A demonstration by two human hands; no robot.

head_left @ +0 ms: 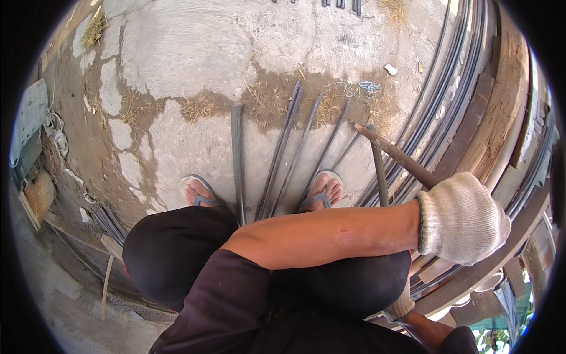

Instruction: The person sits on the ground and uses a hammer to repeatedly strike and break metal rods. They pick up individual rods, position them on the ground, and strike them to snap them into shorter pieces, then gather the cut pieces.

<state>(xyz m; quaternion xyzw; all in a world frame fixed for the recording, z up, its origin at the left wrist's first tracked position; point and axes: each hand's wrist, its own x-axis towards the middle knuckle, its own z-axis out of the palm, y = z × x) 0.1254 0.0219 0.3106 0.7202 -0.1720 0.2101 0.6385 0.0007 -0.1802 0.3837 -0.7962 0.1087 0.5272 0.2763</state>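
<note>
Nearest, a dark sleeve (pixel 218 295) led to an arm (pixel 336 233) laid across the knees (pixel 177 248), perhaps for steadiness. To the right, the gloved left hand (pixel 463 218) was at a wooden stick (pixel 398 154); its fingers were hidden, so I couldn't tell their grip, nor that of the right hand (pixel 402 305).

Left forearm (pixel 336 230) bare, running straight across the body to the right, over the right thigh (pixel 354 289). Left hand (pixel 463 218) gloved, knuckle side rounded, fingers curled out of sight, so grip unreadable. Right forearm (pixel 429 331) low, angled in from lower right; right hand (pixel 402 304) gloved, mostly hidden behind that thigh, state unclear. Knees bent, feet (pixel 198 192) apart, left and right both flat.
</note>
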